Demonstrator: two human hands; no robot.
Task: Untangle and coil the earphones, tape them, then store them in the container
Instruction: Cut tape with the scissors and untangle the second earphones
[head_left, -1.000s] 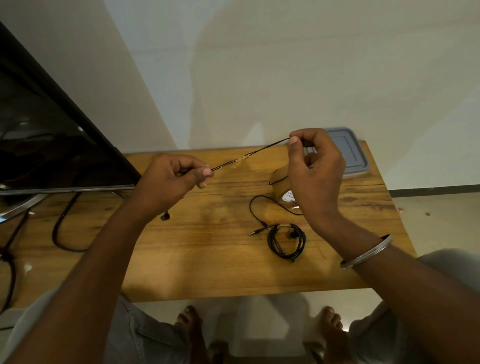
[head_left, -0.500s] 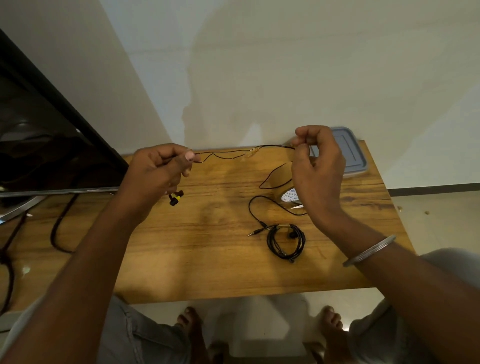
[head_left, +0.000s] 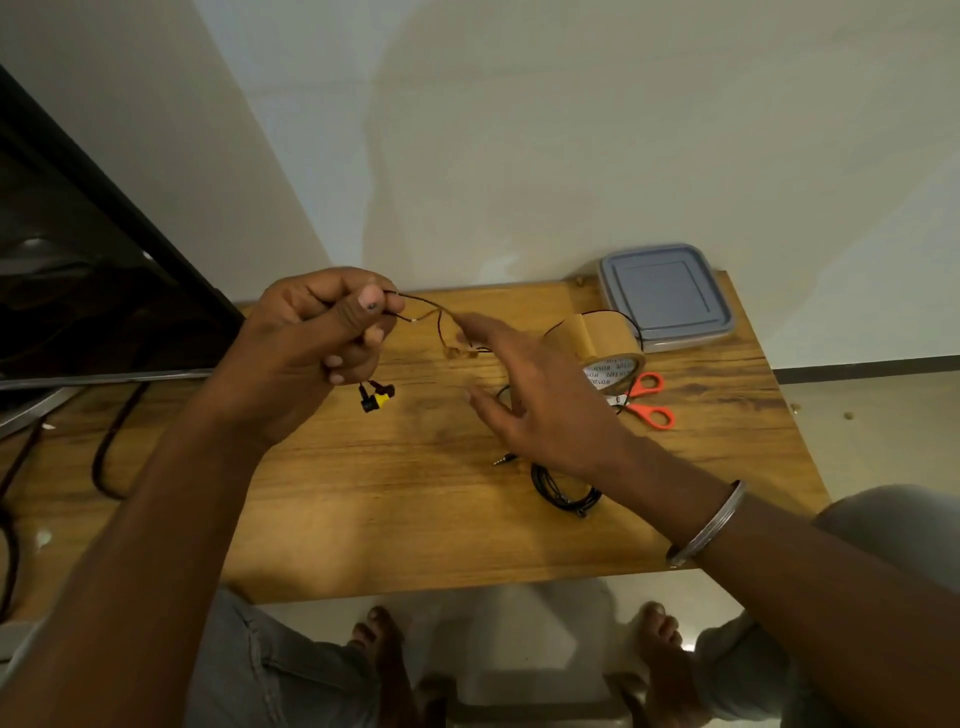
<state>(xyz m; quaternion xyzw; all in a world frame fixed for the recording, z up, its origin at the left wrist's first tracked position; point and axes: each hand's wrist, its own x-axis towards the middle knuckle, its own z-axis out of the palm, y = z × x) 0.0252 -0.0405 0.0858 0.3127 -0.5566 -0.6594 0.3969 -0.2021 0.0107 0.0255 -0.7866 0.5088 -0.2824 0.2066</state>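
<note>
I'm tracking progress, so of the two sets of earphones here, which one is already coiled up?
The all-black earphones lying on the table near the right wrist are coiled. The other set, with yellow-tipped earbuds, hangs loose from the left hand.

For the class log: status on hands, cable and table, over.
Left hand shut on cable; right hand open, reaching. Earbuds dangling. Container lidded; tape, scissors alongside.

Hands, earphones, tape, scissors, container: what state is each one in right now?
Left hand: closed, pinching the earphone cable, earbuds dangling below.
Right hand: open, fingers spread, holding nothing.
Second earphones: coiled, lying on the table.
Tape roll: standing on edge.
Scissors: lying flat on the table.
Container: lid on.
</note>
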